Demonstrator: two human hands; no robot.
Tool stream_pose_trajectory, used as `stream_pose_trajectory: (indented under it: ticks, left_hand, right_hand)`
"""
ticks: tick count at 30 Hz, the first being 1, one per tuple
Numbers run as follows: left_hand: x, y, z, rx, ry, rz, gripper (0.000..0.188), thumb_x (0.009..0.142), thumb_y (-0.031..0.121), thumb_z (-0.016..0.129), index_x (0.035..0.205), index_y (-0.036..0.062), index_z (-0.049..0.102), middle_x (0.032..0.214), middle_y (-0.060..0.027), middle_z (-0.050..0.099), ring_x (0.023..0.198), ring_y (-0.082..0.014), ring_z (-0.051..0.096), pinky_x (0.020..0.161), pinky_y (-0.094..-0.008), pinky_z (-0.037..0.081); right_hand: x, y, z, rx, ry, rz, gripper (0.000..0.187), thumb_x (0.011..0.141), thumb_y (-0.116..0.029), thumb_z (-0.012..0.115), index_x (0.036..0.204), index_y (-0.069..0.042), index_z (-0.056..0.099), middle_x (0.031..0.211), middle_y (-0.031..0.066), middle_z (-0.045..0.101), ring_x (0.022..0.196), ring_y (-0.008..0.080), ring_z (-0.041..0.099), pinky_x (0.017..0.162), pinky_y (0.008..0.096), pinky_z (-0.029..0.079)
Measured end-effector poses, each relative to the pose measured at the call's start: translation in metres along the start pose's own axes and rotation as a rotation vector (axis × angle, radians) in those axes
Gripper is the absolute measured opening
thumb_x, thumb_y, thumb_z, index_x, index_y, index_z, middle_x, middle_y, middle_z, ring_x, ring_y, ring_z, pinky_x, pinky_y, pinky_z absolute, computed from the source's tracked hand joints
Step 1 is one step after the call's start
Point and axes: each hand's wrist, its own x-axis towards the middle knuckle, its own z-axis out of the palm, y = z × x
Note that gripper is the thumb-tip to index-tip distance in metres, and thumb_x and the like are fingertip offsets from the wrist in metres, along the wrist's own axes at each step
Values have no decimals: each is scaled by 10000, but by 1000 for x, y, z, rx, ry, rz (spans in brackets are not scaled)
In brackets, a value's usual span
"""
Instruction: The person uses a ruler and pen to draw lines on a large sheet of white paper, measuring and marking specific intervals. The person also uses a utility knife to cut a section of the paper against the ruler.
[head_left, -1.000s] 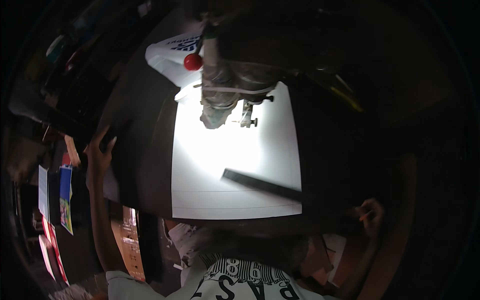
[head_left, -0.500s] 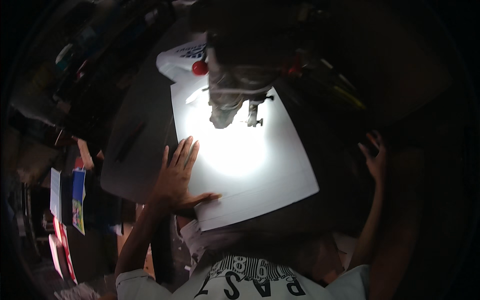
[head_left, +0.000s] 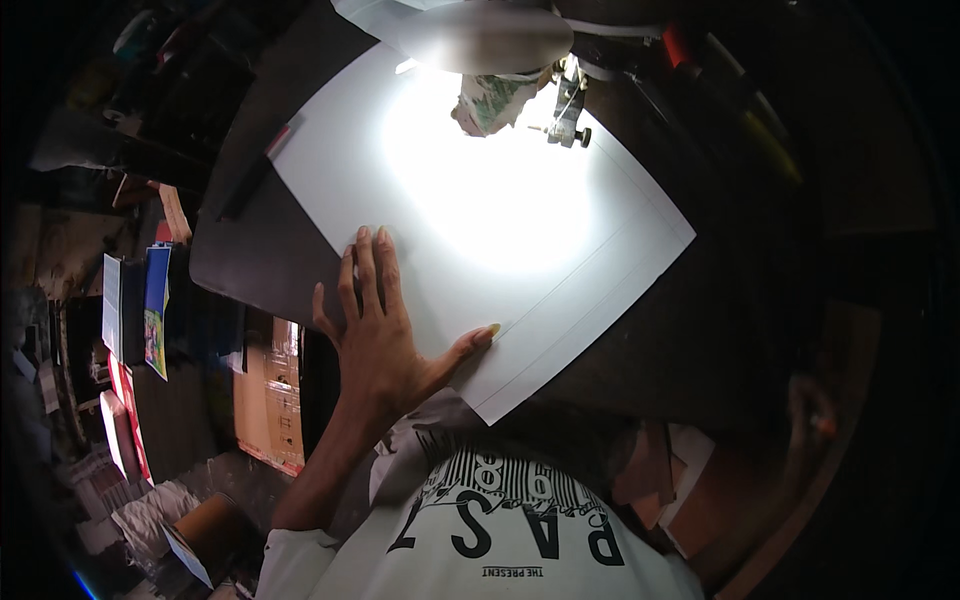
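Under a bright lamp lies a large white sheet [head_left: 600, 275] with thin ruled lines along its near right edge. My left hand [head_left: 382, 345] presses flat on its near left side, fingers spread and thumb stretched to the right. Above the sheet's far part hangs a machine head [head_left: 492, 105], apparently a sewing machine's, with a metal rod and thumbscrew [head_left: 568, 115] beside it. Glare hides where the machine meets the sheet. Off to the lower right, in shadow, my right hand [head_left: 812, 410] is away from the sheet; its fingers are dark and blurred.
The dark tabletop [head_left: 235, 250] has a rounded left edge. A dark, slim tool with a red end [head_left: 262, 170] touches the sheet's left corner. A cardboard box [head_left: 268, 390], a blue booklet [head_left: 156, 310] and a thread cone [head_left: 208, 528] are at the left.
The sheet has turned counterclockwise under the machine, its near right corner swinging right and away. My left hand moved with it. My right hand dropped nearer and farther right; the view has shifted too.
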Motion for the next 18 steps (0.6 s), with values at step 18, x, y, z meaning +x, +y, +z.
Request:
stream_pose_trajectory:
  ticks: [18]
  left_hand:
    - [-13, 62, 19, -103, -39, 157, 1068, 945, 598, 583, 1539, -161, 120, 1611, -331, 145, 1548, -432, 77, 1236, -589, 50]
  right_hand:
    - [-129, -73, 116, -24, -446, -460, 457, 720, -12, 883, 1158, -60, 760, 827, 63, 596, 689, 175, 540, 628, 293, 443]
